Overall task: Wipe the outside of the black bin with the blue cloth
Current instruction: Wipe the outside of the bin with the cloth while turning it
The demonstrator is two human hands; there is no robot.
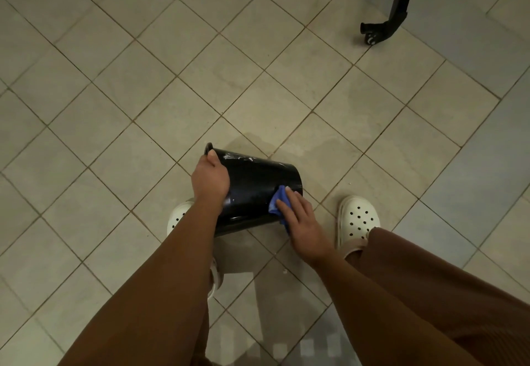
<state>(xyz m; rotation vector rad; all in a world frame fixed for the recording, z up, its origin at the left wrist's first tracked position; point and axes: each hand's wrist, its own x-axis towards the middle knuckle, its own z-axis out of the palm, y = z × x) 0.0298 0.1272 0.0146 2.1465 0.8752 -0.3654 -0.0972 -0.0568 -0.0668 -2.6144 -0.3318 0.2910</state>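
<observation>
The black bin (253, 185) is held tipped on its side above the tiled floor, its open rim to the left and its base to the right. Whitish smears show on its upper wall near the rim. My left hand (210, 178) grips the bin at the rim, thumb on top. My right hand (301, 219) presses the blue cloth (278, 201) against the bin's lower right side near the base, fingers laid flat over it. Most of the cloth is hidden under that hand.
Beige floor tiles (200, 73) spread all around. My feet in white perforated clogs (357, 219) stand below the bin on either side. A black metal leg with a caster (381, 29) stands at the upper right.
</observation>
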